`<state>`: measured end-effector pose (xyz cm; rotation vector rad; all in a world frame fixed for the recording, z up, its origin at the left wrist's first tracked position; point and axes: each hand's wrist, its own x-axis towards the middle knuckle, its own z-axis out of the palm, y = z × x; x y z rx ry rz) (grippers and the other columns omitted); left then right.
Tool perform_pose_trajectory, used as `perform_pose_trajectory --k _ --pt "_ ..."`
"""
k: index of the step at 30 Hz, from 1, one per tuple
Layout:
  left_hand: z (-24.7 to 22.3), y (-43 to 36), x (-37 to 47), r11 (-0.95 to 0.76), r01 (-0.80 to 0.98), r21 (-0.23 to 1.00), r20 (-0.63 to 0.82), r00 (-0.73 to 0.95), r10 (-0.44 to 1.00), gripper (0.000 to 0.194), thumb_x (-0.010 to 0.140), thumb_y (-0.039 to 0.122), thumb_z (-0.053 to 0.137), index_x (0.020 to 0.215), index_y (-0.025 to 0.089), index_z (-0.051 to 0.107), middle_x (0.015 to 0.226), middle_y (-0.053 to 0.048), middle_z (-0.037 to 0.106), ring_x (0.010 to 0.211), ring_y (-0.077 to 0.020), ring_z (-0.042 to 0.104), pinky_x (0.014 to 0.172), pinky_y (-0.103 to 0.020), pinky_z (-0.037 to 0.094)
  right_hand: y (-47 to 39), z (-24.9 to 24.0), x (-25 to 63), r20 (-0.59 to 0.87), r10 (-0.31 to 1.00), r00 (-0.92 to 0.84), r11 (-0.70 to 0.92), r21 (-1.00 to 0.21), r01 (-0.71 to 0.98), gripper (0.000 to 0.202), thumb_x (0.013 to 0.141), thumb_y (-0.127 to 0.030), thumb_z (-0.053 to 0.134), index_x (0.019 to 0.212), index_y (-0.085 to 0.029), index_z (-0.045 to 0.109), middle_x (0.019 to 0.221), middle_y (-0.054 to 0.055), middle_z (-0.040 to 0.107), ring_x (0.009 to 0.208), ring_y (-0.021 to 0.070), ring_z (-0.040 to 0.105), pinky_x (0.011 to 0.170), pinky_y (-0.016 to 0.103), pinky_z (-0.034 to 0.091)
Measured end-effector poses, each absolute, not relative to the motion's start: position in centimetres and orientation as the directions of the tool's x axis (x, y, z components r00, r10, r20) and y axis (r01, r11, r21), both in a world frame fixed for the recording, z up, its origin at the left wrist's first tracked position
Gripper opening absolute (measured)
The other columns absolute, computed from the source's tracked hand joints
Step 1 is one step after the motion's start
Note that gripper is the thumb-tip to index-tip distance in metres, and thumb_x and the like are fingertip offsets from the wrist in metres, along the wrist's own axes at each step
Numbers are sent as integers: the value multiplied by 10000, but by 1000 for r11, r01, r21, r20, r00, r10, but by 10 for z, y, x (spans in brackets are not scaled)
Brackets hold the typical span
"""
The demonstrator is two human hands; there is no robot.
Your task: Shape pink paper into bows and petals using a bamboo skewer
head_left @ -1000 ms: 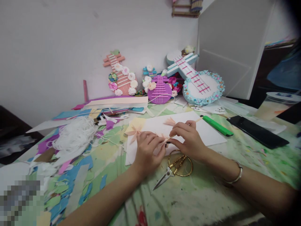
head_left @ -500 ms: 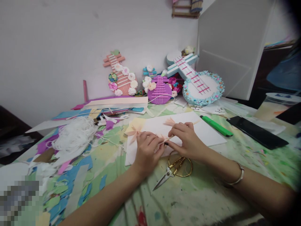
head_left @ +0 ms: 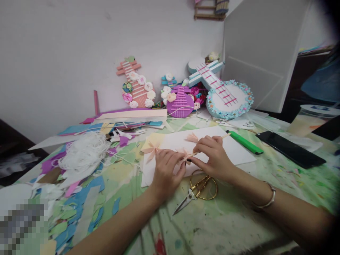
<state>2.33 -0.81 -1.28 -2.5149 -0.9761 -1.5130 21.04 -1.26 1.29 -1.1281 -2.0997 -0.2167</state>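
Note:
My left hand (head_left: 168,168) pinches a peach paper piece (head_left: 186,154) between thumb and fingers. My right hand (head_left: 214,156) is closed on a thin wooden stick (head_left: 226,136), whose far end pokes out past the knuckles and whose near end meets the peach paper. Both hands work above white paper sheets (head_left: 172,140). A fringed peach paper flower (head_left: 153,150) lies by my left fingers, and a peach paper tuft (head_left: 192,137) lies beyond my right hand. Gold-handled scissors (head_left: 198,189) rest on the table just below the hands, blades pointing toward me.
To the right lie a green utility knife (head_left: 245,142) and a black phone (head_left: 290,148), with a lidded cup (head_left: 309,120) behind. White string (head_left: 83,152) and paper scraps (head_left: 70,219) spread at left. Paper-flowered model instruments (head_left: 180,102) lean against the wall.
My right hand has shifted slightly right, and the stick's far end shows further out. The left fingers have opened a little around the peach paper.

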Motion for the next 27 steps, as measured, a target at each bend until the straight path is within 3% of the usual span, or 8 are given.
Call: perform_pose_trajectory --k 13,27 --pt "-11 -5 19 -832 512 213 851 322 416 118 781 112 582 863 193 557 846 -36 631 841 -176 558 811 -345 418 -16 18 210 686 650 -327 601 -200 774 198 824 -348 566 720 -180 566 787 16 607 783 160 519 780 364 238" --pt "-12 -3 20 -809 455 373 820 247 517 68 765 116 599 772 176 569 809 -29 585 814 -152 554 761 -292 441 -16 16 211 747 584 -318 620 -157 769 163 802 -340 599 745 -188 576 805 22 624 766 158 516 771 365 240"
